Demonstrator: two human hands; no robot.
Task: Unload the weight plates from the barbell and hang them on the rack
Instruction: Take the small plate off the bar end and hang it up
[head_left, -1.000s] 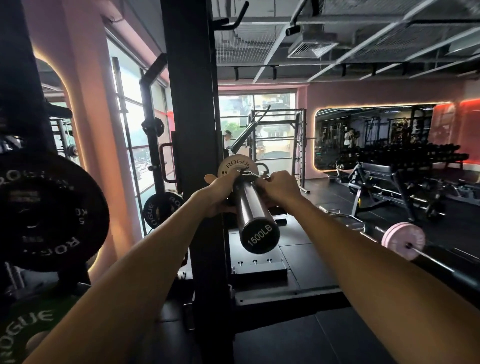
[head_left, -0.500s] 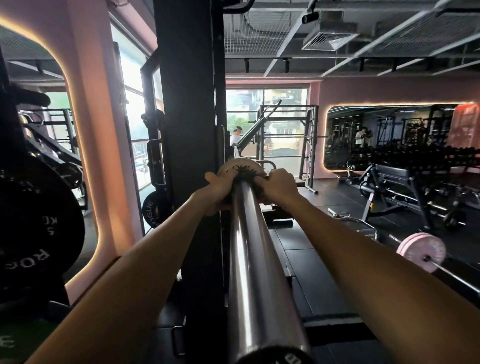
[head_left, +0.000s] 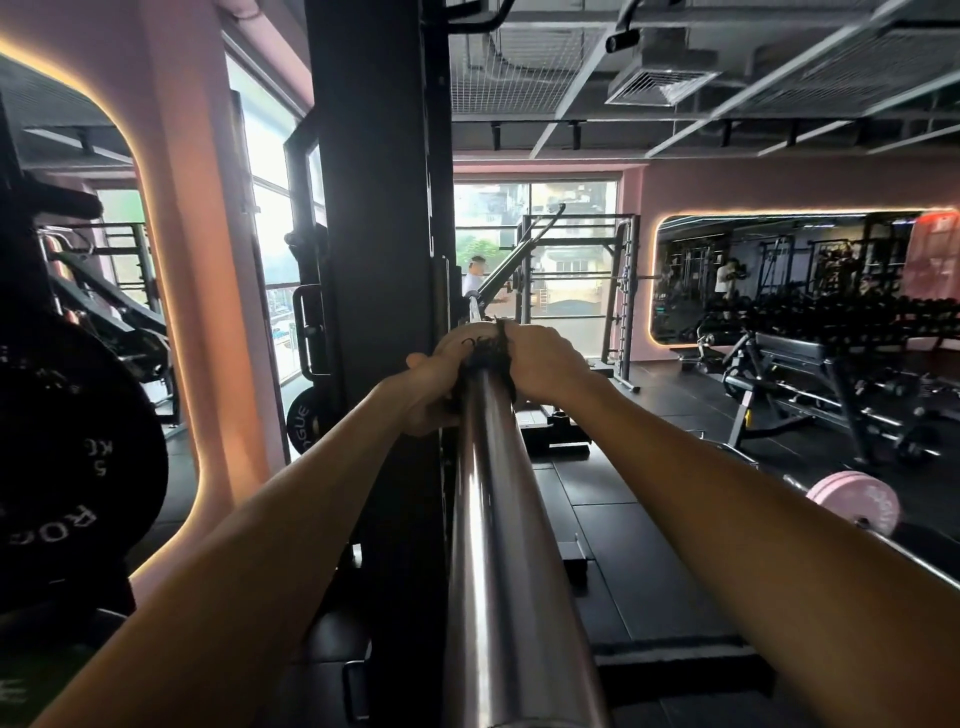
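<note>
Both hands close in a narrow grip at the far end of the barbell sleeve (head_left: 498, 519): the left hand (head_left: 431, 395) wraps the left side, the right hand (head_left: 540, 364) the right, and between them they hold a small tan weight plate (head_left: 467, 340) and a dark collar or clip (head_left: 493, 353) seated against it. Which of the two each hand actually clamps is hard to tell, as the fingers cover the joint.

From largest to smallest: a black rack upright (head_left: 379, 260) rises just left of the bar and fills the middle of the view. The chrome sleeve runs from the bottom edge straight away toward the hands. At far left a large black plate (head_left: 78, 467), marked with lettering, already hangs on a rack peg, and a smaller black plate (head_left: 306, 421) hangs low beyond the upright. At right, well apart, a pink plate (head_left: 857, 499) sits on another bar near the floor. The small tan plate is still on the sleeve, close to the upright.

The step in hand looks like freeing this plate, with the collar first. The next move probably calls for loosening the collar, then sliding both along the whole sleeve toward the viewer, kept square so nothing binds, before carrying the plate to a rack peg at left.
</note>
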